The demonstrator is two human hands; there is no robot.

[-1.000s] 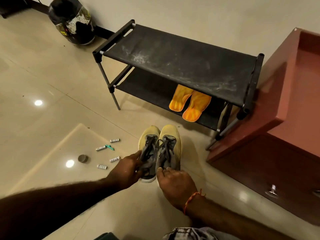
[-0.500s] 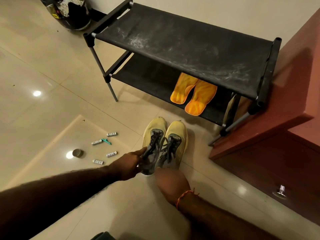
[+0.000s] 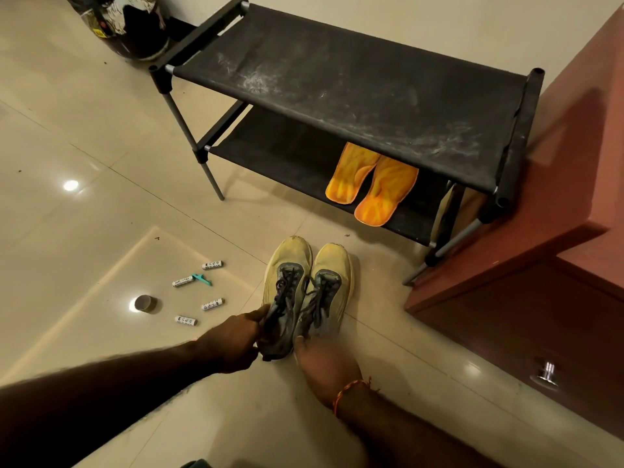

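Two yellow running shoes with grey tongues and dark laces lie side by side on the tiled floor, toes pointing at the rack. My left hand (image 3: 236, 342) grips the heel end of the left shoe (image 3: 287, 282). My right hand (image 3: 324, 363) holds the heel end of the right shoe (image 3: 329, 282); its fingers are hidden under the shoe. A black two-tier shoe rack (image 3: 354, 82) stands just beyond the shoes. Two orange insoles (image 3: 371, 184) lie on its lower shelf, at the right.
A reddish-brown wooden cabinet (image 3: 540, 248) with a metal knob (image 3: 547, 371) stands at the right, close to the rack. Several small white batteries (image 3: 212, 265), a teal clip (image 3: 202, 279) and a small round cap (image 3: 143, 303) lie on the floor at the left. A dark helmet (image 3: 128, 21) sits at the far left.
The shoes have moved forward, closer to the rack, with both hands still on their heels. The view has also moved in toward the rack.
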